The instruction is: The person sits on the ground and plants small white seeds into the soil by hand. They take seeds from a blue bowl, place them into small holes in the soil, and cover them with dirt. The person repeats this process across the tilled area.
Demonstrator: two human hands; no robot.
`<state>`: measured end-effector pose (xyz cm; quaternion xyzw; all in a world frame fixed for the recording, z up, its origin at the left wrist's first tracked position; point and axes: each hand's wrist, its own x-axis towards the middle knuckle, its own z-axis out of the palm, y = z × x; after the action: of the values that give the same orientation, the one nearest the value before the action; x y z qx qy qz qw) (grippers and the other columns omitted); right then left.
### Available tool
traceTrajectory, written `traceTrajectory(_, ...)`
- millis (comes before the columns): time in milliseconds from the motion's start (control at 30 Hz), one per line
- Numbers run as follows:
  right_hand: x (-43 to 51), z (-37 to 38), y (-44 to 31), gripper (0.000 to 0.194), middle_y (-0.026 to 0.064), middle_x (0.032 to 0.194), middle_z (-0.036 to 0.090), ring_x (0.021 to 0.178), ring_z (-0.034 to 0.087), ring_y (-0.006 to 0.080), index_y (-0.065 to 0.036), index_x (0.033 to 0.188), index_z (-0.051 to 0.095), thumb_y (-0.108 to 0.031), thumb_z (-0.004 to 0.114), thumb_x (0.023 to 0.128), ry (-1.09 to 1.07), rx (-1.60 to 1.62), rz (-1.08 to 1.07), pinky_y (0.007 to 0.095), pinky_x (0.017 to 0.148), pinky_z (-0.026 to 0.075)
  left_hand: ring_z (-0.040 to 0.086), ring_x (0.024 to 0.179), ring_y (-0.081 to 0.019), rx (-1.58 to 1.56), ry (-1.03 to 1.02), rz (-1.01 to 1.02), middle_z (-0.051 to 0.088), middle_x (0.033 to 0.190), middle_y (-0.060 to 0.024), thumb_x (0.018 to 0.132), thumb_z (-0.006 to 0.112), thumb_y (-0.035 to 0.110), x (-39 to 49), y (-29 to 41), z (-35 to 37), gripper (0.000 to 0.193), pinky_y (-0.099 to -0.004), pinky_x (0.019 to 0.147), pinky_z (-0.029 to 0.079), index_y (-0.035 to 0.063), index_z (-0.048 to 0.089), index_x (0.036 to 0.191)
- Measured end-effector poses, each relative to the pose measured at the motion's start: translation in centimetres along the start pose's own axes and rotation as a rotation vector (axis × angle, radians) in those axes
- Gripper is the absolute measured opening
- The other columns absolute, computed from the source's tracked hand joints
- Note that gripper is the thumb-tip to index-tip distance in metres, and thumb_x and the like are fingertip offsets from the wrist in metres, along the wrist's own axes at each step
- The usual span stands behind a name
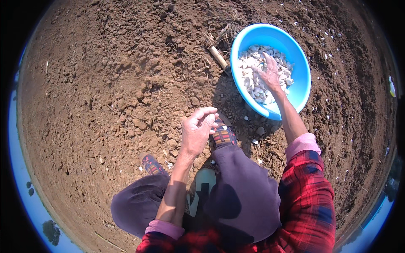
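A blue plastic basin (302, 95) rests on the soil ahead of me to the right, with a heap of garlic cloves (250, 79) inside. My right hand (269, 73) reaches over its near rim, fingers spread over the cloves; the fingertips seem to touch them. My left hand (198, 130) hovers above my patterned shoe (224, 134), fingers curled and thumb close to the forefinger. Whether anything lies within that curl is hidden from this angle.
Loose, cloddy brown soil (126, 79) surrounds me. Cut cloves or white bits (327, 56) lie scattered right of the basin. A dry stalk with roots (218, 57) leans near its left rim. My other shoe (152, 164) stands at left. A whitish object (392, 87) lies far right.
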<state>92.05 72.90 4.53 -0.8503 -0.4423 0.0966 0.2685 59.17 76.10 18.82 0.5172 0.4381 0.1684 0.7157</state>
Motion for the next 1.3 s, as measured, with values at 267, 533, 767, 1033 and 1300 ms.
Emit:
traceTrajectory(267, 2.8, 8.3, -0.8, 0.043, 0.0092, 0.127, 0.045, 0.118, 0.041, 0.0347, -0.021, 0.118, 0.055, -0.04, 0.063, 0.08, 0.068, -0.257, -0.257, 0.0522, 0.086, 0.039, 0.064, 0.08, -0.0117, -0.059, -0.041, -0.136, 0.065, 0.102, -0.0099, 0.095, 0.057, 0.018, 6.6, -5.8, 0.8, 0.026, -0.0227, 0.061, 0.055, 0.0011, 0.061, 0.114)
traceTrajectory(533, 2.8, 6.7, 2.8, 0.028, 0.0112, 0.091, 0.056, 0.076, 0.061, 0.028, -0.014, 0.103, 0.066, -0.017, 0.068, 0.075, 0.125, 0.116, -0.052, 0.0385, 0.069, 0.051, 0.064, 0.085, -0.0167, -0.234, -0.076, -0.252, 0.061, 0.11, -0.0171, 0.095, 0.056, 0.025, 7.6, -6.4, 3.9, 0.041, -0.0265, 0.058, 0.059, -0.0031, 0.051, 0.125)
traceTrajectory(767, 3.1, 4.1, 4.7, 0.023, 0.0008, 0.078, 0.064, 0.061, 0.055, 0.0056, -0.003, 0.098, 0.067, -0.018, 0.069, 0.081, 0.132, 0.961, 0.538, 0.0207, 0.047, 0.041, 0.057, 0.112, -0.031, -0.383, -0.292, -0.355, 0.048, 0.132, -0.0187, 0.085, 0.065, 0.048, 11.7, -5.5, 9.3, 0.08, -0.0401, 0.06, 0.062, -0.0007, 0.032, 0.14)
traceTrajectory(1033, 1.6, -3.6, 1.0, 0.022, 0.0171, 0.1, 0.054, 0.078, 0.056, 0.0165, 0.001, 0.11, 0.053, -0.015, 0.05, 0.096, -0.137, 2.099, 0.579, 0.022, 0.036, 0.044, 0.069, 0.072, -0.0259, -0.371, -0.067, -0.488, 0.066, 0.096, -0.0182, 0.082, 0.06, 0.02, 14.4, -5.9, 12.5, 0.044, -0.0381, 0.046, 0.059, -0.0105, 0.057, 0.113)
traceTrajectory(1300, 2.9, -10.8, -6.4, 0.024, 0.0115, 0.101, 0.04, 0.077, 0.049, 0.0147, 0.002, 0.112, 0.048, -0.018, 0.046, 0.098, -0.338, 2.351, 0.028, 0.0221, 0.035, 0.038, 0.068, 0.074, -0.0309, -0.611, 0.002, -0.18, 0.061, 0.098, -0.0253, 0.083, 0.053, 0.016, 15.9, -1.1, 8.1, 0.046, -0.0367, 0.045, 0.061, -0.0203, 0.045, 0.11)
